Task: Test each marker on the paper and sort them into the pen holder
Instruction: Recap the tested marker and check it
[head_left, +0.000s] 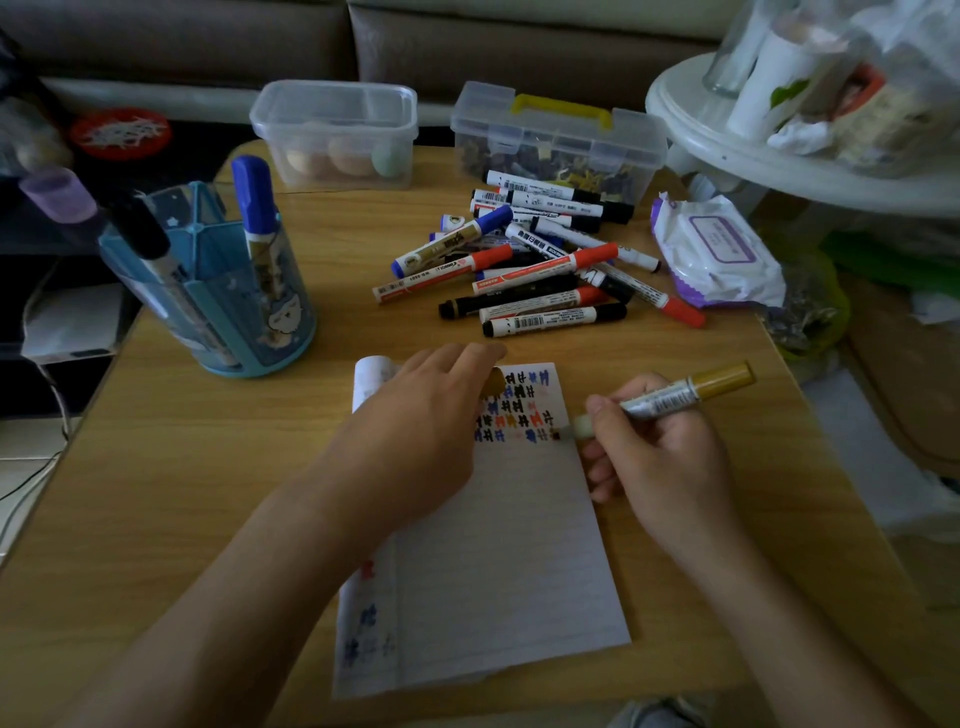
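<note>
Your right hand (660, 457) pinches the gold-barrelled marker (670, 397), its tip on the lined white paper (509, 561). Your left hand (421, 431) presses the paper's top; I cannot tell whether it grips anything. Beyond the paper's left, the blue plastic pen holder (218, 291) has two markers in it. Beyond the paper lies a loose pile of markers (540, 265) — most of the sorting remains, I judge.

Tip of gold marker (670, 397) on paper (509, 571)

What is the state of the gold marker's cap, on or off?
Off: the gold marker in the right hand shows its bare tip touching the paper beside the coloured test marks.
</note>
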